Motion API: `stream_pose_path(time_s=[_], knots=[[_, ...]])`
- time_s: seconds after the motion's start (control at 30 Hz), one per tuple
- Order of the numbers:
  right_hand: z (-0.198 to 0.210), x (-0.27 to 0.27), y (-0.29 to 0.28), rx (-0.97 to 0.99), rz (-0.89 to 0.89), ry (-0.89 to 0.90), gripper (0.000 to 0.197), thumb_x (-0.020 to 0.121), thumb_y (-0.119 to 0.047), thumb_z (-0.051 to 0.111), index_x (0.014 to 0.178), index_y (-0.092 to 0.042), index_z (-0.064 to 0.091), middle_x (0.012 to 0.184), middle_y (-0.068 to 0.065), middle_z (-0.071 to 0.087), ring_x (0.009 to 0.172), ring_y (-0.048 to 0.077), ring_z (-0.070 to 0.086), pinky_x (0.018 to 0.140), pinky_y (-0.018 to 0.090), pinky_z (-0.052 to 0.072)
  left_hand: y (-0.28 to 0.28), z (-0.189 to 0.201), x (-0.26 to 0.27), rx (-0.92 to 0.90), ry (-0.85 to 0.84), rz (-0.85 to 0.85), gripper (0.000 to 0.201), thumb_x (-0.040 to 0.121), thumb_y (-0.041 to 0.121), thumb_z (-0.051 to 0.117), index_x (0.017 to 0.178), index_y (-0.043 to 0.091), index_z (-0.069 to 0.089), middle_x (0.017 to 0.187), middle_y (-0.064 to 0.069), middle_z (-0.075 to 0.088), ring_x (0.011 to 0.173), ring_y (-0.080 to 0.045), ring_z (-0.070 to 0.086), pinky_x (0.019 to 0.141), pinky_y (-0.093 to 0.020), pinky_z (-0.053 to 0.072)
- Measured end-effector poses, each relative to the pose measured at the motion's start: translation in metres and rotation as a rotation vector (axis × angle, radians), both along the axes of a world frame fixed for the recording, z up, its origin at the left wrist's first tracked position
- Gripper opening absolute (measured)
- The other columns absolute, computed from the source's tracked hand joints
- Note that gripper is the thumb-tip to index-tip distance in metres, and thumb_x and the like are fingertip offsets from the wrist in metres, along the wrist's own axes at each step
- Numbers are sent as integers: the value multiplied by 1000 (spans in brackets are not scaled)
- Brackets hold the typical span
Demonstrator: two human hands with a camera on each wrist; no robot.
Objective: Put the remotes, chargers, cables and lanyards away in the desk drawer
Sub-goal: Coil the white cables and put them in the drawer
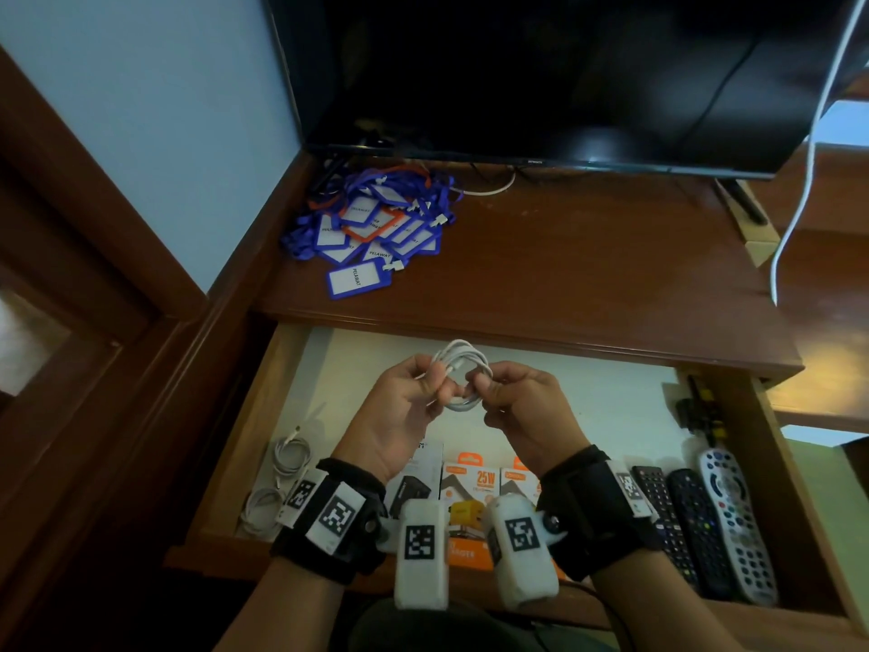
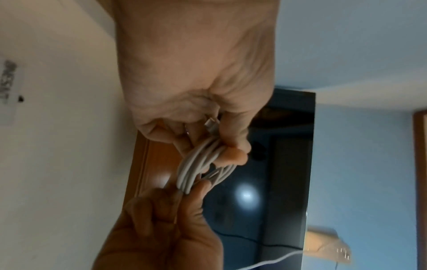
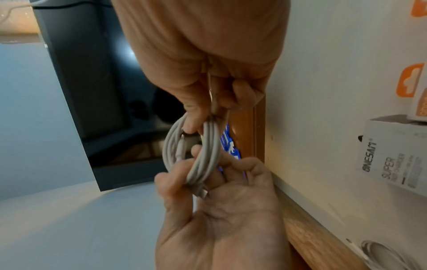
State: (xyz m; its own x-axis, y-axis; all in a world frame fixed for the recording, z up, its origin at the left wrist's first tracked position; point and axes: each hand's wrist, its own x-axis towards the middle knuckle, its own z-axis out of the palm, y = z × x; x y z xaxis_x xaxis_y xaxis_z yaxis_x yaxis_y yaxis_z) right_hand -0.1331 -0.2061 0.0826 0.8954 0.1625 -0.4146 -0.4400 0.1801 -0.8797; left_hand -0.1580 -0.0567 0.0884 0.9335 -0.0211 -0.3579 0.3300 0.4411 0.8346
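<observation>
Dark television [image 1: 541,77] at the desk's [image 1: 564,256] back edge — blue wall [image 1: 141,110] behind.

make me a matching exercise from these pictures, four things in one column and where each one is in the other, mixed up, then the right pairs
Things
1. coiled white cable
2. pile of lanyards
3. remotes
4. charger boxes

Places
A. on the desk top, back left, near the TV
B. lying side by side at the right end of the open drawer
C. held over the drawer between left hand and right hand
D. in the middle of the drawer, near its front

Pairs: 1-C, 2-A, 3-B, 4-D
</observation>
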Motion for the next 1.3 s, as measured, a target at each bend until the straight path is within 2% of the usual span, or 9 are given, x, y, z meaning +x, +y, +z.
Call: stream_pose_path(time_s=[0.1,0.17,0.33,0.5,0.6,0.97,1.07,1.2,1.3], knots=[[3,0,4,90,30,17,12,87,7,53,78,2,60,67,15,62,50,15,42,45,25,31,2,3,0,-20,-17,-76,26,77,14,63,97,-1,55,49,-1,48,65,-19,50,72,-30,39],[3,1,5,115,23,16,15,89,6,51,76,0,57,66,14,60,51,16,42,44,24,32,1,6,1,80,1,-86,27,76,18,65,96,1,59,51,-1,52,64,-17,48,72,-31,37],[9,8,-8,106,-6,-26,20,91,4,49,73,-1,54,67,13,56,51,15,39,43,23,33,6,2,9,464,71,87,27,74,16,79,89,18,57,90,-1,72,82,-11,64,81,-31,44],[10,4,1,51,14,-78,15,90,5,52,76,0,55,67,13,58,49,16,43,44,26,37,-2,7,8,977,-42,143,18,74,28,79,76,20,64,73,7,66,69,-7,61,59,-19,42],[9,3,7,46,8,-100,12,89,7,53,78,1,56,67,13,59,49,16,45,44,26,39,-1,9,8,1077,-69,185,16,75,29,78,74,20,65,70,8,65,67,-6,61,58,-17,42],[-2,12,10,134,-242,36,17,93,-1,51,78,0,58,62,9,57,51,16,47,47,27,43,-7,16,5,1056,-165,251,13,72,23,79,69,21,67,62,13,64,57,2,59,55,-4,41],[-2,17,11,199,-259,126,24,96,-6,50,73,-3,54,61,8,50,49,16,45,44,25,42,-6,19,6,978,-201,257,12,70,24,81,70,20,70,62,9,67,60,1,62,57,-7,44],[-2,20,9,196,-217,109,25,96,-10,50,73,-3,54,59,6,50,50,16,46,44,24,43,-5,19,10,557,-135,246,15,74,17,79,87,19,71,75,-3,74,73,-15,72,71,-27,52],[-1,20,8,216,-219,117,24,96,-9,49,73,-4,53,60,5,52,50,15,45,44,24,40,-1,16,9,483,-117,162,6,81,19,74,86,21,74,83,0,75,85,-12,69,81,-29,51]])
